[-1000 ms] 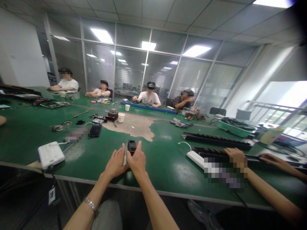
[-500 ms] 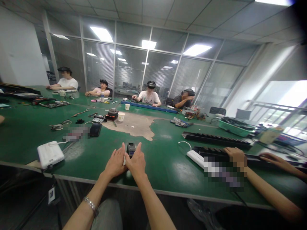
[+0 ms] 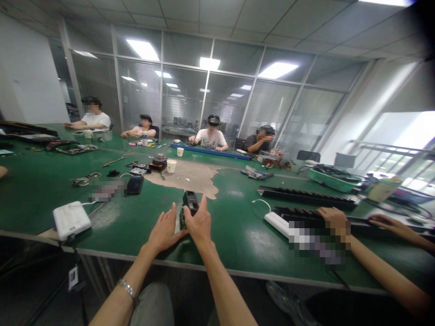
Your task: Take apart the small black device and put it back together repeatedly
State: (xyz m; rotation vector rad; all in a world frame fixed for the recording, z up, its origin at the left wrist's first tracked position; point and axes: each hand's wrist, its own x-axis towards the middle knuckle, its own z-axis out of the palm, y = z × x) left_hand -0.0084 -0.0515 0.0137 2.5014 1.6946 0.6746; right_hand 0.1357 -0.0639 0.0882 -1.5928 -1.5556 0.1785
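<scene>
A small black device (image 3: 189,201) is lifted a little off the green table (image 3: 238,226) between my two hands. My right hand (image 3: 200,222) grips its right side with fingers closed round it and the forefinger up. My left hand (image 3: 164,230) rests beside its left side, fingers together, thumb touching a white piece under the device. A metal bracelet sits on my left wrist.
A white box (image 3: 70,219) with a cable lies at the left near the table edge. A neighbour's hands (image 3: 336,222) work on black and white keyboards (image 3: 306,197) at the right. Several people sit along the far side. A paper cup (image 3: 171,165), tools and a bare brown patch (image 3: 190,177) lie mid-table.
The black device has risen and tilted in my right hand, which has lifted slightly. My left hand has stayed in place.
</scene>
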